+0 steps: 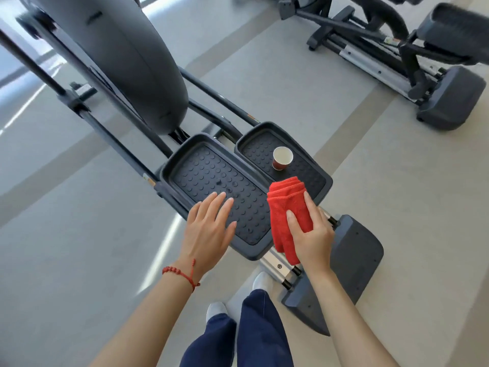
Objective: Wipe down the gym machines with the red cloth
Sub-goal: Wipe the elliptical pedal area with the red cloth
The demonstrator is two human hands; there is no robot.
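Head cam: right hand gripping folded red cloth, fingers wrapped round it, thumb across top. Cloth sits over gap between elliptical's two pedals, at near edge of right pedal. Left hand flat, fingers spread and straight, over near-left corner of left pedal, holding nothing; touching or hovering, can't tell. Paper cup upright mid right pedal, just beyond cloth. Red bead bracelet on left wrist. Second machine top right, well apart.
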